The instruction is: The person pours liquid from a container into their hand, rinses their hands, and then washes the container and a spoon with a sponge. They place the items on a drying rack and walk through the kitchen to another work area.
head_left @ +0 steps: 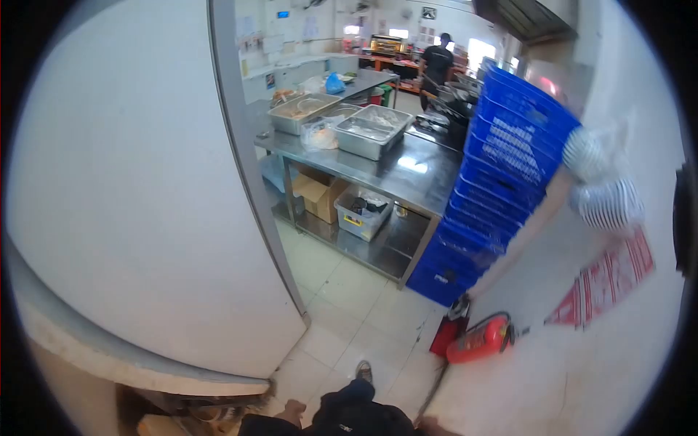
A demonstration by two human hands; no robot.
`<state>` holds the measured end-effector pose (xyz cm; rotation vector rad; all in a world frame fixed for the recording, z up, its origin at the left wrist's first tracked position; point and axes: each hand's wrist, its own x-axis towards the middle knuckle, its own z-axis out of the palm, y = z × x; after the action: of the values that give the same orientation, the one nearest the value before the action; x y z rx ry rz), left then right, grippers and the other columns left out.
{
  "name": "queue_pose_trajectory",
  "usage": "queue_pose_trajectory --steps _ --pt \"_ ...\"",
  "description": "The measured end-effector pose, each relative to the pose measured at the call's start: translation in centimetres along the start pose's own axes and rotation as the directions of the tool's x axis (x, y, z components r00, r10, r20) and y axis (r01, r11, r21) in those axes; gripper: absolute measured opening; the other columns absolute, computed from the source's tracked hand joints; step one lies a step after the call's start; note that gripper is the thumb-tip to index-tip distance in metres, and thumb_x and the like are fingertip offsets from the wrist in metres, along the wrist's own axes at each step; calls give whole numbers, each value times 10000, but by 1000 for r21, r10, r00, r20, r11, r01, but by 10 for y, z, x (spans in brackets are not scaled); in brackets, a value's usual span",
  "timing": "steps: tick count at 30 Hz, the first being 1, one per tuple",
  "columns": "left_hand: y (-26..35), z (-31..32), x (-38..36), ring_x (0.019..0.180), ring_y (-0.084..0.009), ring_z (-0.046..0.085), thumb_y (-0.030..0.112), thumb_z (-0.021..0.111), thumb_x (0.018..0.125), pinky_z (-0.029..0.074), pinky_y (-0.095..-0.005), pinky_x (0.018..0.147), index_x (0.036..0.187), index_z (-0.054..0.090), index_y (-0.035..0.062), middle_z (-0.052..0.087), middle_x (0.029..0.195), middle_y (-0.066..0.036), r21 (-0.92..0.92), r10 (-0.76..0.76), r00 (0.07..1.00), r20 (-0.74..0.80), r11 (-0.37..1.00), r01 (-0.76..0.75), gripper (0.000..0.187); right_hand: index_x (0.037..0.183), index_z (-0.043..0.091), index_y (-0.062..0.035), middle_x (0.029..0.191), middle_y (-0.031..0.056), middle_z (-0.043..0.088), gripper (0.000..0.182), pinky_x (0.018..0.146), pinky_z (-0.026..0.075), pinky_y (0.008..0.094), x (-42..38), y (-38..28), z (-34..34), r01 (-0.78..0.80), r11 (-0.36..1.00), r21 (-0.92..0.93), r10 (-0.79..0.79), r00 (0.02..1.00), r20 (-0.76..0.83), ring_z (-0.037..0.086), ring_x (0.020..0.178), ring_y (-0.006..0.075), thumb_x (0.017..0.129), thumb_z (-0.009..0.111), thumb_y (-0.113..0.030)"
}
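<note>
Wearer's own hands out of view; their grip cannot be told. A co-worker in a striped sleeve (603, 192) carries a tall stack of blue crates (494, 182), hand under its base, beside the steel table (407, 171). Red extinguisher (480, 340) lies on the floor below.

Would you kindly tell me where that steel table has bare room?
The steel table is bare at its near end, between the metal trays and the stacked blue crates. The far end is crowded with trays and bags.

One stack of blue crates (494, 182), three steel trays (367, 131), two fire extinguishers (480, 340), one cardboard box (320, 192).
</note>
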<state>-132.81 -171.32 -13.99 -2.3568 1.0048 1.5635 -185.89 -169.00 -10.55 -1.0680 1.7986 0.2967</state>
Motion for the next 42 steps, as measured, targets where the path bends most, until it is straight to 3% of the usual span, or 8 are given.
queue_pose_trajectory --steps 14,21,22,25,28,36,38,42 --pt "507 -335 163 670 -217 658 174 620 744 526 -349 645 750 694 50 681 743 -127 -136 506 811 -293 818 -559 145 939 633 -33 887 113 603 143 566 502 356 192 -264 -215 -163 641 750 241 970 4 598 729 221 826 599 -113" --pt "443 -435 274 649 -254 661 294 571 821 534 -375 655 758 673 -31 673 750 -150 -136 215 915 -342 952 -274 347 1005 632 3 957 136 595 199 599 521 380 405 -493 -346 753 655 -65 -752 658 34 609 715 244 822 621 -76" --pt "447 -462 255 665 -255 667 294 574 817 536 -374 653 767 679 -23 675 762 -147 -404 -34 959 -280 911 -86 338 1019 634 6 884 121 603 227 584 531 371 380 -648 -385 43 955 293 -126 954 273 602 643 229 822 640 -105" --pt "384 -472 300 726 -267 673 283 576 814 537 -370 654 779 700 24 680 798 -140 518 412 877 -249 822 -238 289 1024 640 -25 705 101 603 224 577 532 353 438 -816 -391 253 938 236 -339 810 480 614 592 201 816 645 -107" --pt "374 -482 310 784 -266 671 230 593 792 536 -365 667 816 713 79 685 812 -116 -541 -210 963 -170 837 87 194 1017 638 -43 734 99 624 239 582 527 331 515 -972 -348 681 732 24 -619 649 443 645 628 202 782 600 -34" --pt "324 -555 428 924 -306 640 247 604 805 513 -365 761 1031 667 66 665 999 -143 -274 -74 972 -222 962 10 297 1063 613 -21 822 78 631 263 596 510 295 485 -1298 -269 625 781 -15 -530 675 514 628 645 169 802 582 -32" --pt "329 -602 452 958 -308 630 324 613 819 499 -377 770 1072 637 3 655 1006 -188 -993 -548 836 4 -101 -62 409 1065 610 -23 818 74 628 232 585 498 280 473 -1362 -267 565 823 60 -481 637 603 615 634 154 841 583 -81" --pt "308 -761 560 765 -296 642 326 619 810 498 -416 700 833 667 -7 658 818 -184 -142 -59 941 -333 990 12 337 1038 603 -17 756 36 590 198 515 430 236 407 -1502 -265 462 881 102 -399 610 685 529 559 96 917 569 -171"
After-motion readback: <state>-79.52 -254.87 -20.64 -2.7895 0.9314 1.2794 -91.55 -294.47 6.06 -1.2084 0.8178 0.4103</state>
